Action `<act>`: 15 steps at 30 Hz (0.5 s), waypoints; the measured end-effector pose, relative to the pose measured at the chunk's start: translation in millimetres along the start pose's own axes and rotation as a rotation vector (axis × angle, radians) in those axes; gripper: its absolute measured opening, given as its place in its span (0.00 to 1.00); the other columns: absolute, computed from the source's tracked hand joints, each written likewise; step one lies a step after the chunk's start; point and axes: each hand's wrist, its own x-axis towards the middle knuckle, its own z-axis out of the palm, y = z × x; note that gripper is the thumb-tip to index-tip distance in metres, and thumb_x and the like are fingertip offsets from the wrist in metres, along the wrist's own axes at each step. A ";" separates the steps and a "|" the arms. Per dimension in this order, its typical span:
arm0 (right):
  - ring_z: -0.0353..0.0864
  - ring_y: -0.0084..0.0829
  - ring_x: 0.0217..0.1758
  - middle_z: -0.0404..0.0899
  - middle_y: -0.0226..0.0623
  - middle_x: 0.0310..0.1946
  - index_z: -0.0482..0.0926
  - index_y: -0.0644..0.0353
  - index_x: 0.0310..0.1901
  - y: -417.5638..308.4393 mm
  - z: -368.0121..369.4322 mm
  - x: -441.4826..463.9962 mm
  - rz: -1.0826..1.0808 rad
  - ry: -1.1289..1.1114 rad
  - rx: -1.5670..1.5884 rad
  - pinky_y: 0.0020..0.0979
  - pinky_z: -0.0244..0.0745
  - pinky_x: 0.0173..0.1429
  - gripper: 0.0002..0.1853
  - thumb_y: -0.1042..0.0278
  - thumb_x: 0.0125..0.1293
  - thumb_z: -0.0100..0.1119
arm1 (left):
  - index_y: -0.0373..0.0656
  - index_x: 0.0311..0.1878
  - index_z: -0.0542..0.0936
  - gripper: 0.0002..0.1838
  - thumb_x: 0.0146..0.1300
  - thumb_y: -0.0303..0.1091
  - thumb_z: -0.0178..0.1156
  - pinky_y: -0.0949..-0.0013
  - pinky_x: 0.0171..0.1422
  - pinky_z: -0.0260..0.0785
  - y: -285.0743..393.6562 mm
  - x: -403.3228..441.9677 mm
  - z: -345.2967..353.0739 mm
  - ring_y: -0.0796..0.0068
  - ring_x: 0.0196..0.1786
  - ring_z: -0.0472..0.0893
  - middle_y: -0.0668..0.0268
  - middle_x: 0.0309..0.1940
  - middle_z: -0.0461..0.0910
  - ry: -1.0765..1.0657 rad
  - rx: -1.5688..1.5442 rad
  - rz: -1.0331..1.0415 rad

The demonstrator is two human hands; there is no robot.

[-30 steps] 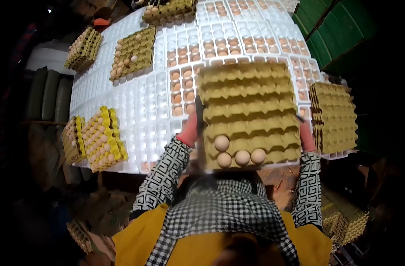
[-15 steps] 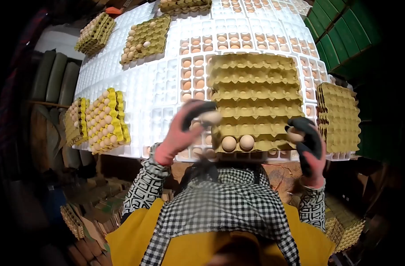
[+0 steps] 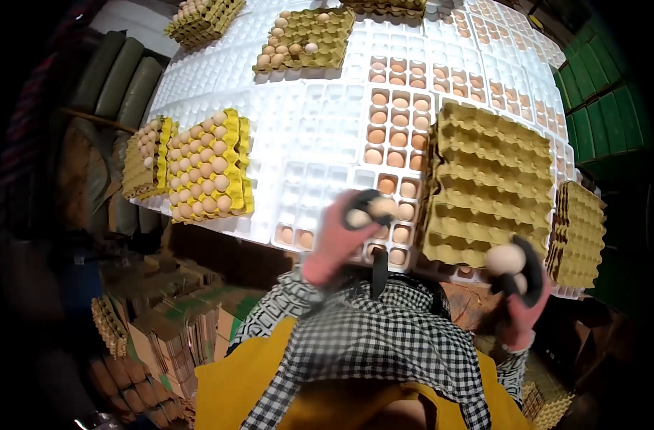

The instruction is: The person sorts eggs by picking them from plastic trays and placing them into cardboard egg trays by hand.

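Note:
My left hand (image 3: 345, 240), in a pink glove with black fingers, curls around two eggs (image 3: 357, 218) above the front of a white egg tray (image 3: 316, 193). Brown eggs (image 3: 396, 158) fill the compartments just beyond that hand. At the near right corner of a stacked brown pulp egg tray (image 3: 488, 188), my gloved right hand (image 3: 529, 294) is closed around two eggs (image 3: 504, 259). No eggs show in the visible cups of this pulp tray.
Yellow trays of eggs (image 3: 211, 168) stand at the left. A partly filled pulp tray (image 3: 312, 37) lies farther back. More pulp trays (image 3: 579, 233) stack at the right, near green crates (image 3: 605, 118). Flattened cardboard boxes (image 3: 176, 333) stand below the table's left side.
Two eggs have left the front row of the brown pulp tray, and both hands now hold eggs. The view has turned left, so the table appears shifted right.

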 end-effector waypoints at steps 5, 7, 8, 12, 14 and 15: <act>0.84 0.44 0.43 0.84 0.44 0.44 0.75 0.54 0.62 73.9 179.7 30.1 -0.283 -0.312 -0.564 0.39 0.77 0.47 0.32 0.58 0.55 0.71 | 0.43 0.53 0.81 0.25 0.49 0.35 0.72 0.60 0.51 0.76 -122.6 29.0 -77.5 0.57 0.47 0.82 0.57 0.47 0.79 0.004 0.797 -0.006; 0.83 0.40 0.46 0.83 0.40 0.38 0.72 0.51 0.65 129.4 230.7 62.3 -0.157 -0.263 -1.009 0.41 0.74 0.51 0.34 0.47 0.59 0.64 | 0.43 0.57 0.79 0.26 0.54 0.40 0.69 0.61 0.49 0.75 -156.5 40.5 -85.1 0.62 0.48 0.82 0.58 0.45 0.80 -0.044 0.849 0.023; 0.83 0.41 0.45 0.83 0.40 0.40 0.73 0.52 0.64 159.7 245.4 79.5 -0.206 -0.248 -1.173 0.42 0.76 0.49 0.33 0.48 0.58 0.63 | 0.42 0.58 0.78 0.25 0.57 0.38 0.67 0.66 0.48 0.75 -146.5 51.7 -91.1 0.69 0.47 0.81 0.61 0.44 0.80 -0.097 0.598 -0.108; 0.84 0.44 0.45 0.83 0.44 0.45 0.77 0.55 0.58 150.2 267.0 108.9 -0.121 -0.203 -0.984 0.40 0.78 0.47 0.25 0.55 0.61 0.63 | 0.38 0.60 0.78 0.20 0.62 0.23 0.58 0.76 0.51 0.71 -121.2 79.4 -105.3 0.80 0.44 0.77 0.67 0.41 0.80 -0.019 -0.551 -0.389; 0.79 0.49 0.54 0.79 0.47 0.52 0.75 0.59 0.60 150.6 272.2 118.5 -0.295 -0.049 -0.552 0.42 0.75 0.56 0.27 0.58 0.61 0.64 | 0.39 0.58 0.77 0.20 0.61 0.23 0.59 0.68 0.59 0.70 -131.2 89.9 -96.2 0.67 0.54 0.77 0.60 0.50 0.78 0.018 0.036 0.048; 0.72 0.53 0.62 0.73 0.50 0.60 0.73 0.60 0.62 166.4 272.0 126.7 -0.379 -0.065 -0.685 0.46 0.67 0.67 0.29 0.59 0.61 0.64 | 0.39 0.58 0.77 0.21 0.61 0.24 0.59 0.63 0.63 0.70 -132.5 93.2 -90.3 0.59 0.60 0.75 0.56 0.53 0.76 0.017 0.246 0.247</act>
